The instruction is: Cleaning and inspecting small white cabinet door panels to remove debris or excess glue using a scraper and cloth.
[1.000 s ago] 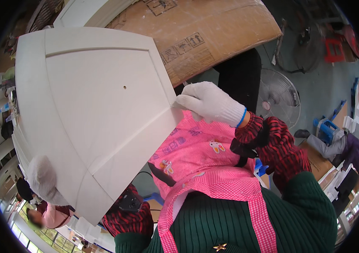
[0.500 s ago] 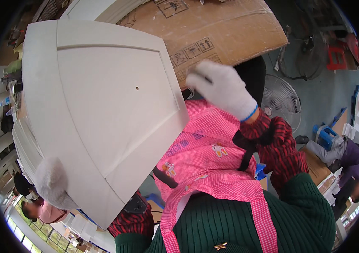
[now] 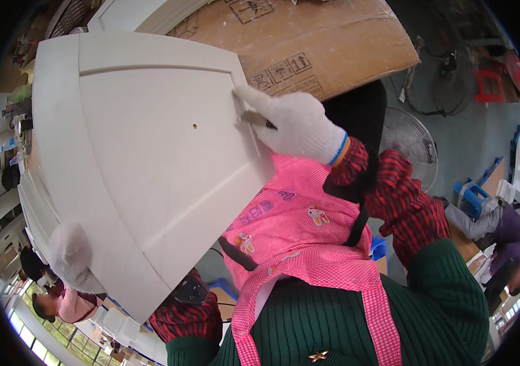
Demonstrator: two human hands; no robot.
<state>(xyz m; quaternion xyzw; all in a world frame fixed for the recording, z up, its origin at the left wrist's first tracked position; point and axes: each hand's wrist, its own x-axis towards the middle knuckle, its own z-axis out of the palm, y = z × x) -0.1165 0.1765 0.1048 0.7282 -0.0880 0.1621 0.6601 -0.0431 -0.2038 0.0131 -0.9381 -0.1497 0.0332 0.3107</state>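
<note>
A white cabinet door panel (image 3: pixel 150 158) with a raised frame, a recessed middle and one small hole lies tilted before me. My left hand (image 3: pixel 72 256), in a white knit glove, is closed round the panel's left edge, its fingertips partly hidden. My right hand (image 3: pixel 299 125), also gloved, reaches to the panel's right side. A small flat scraper-like tool (image 3: pixel 252 118), greyish brown with a dark part, is gripped in it. The forefinger points along the right inner frame edge, and the tool lies against or just over that spot; I cannot tell which.
A cardboard box (image 3: pixel 339 43) stands beyond the panel, with another white panel (image 3: pixel 129 13) at the far left. More white panels (image 3: pixel 35 198) are stacked at left. A floor fan (image 3: pixel 409 143), a red stool (image 3: pixel 489 84) and a seated person (image 3: pixel 507 235) are at right. Another person (image 3: pixel 77 302) works at lower left.
My right hand has moved left and slightly down, from beside the panel onto its right frame edge, with the tool in it. My left hand keeps its hold; the panel has shifted slightly.
</note>
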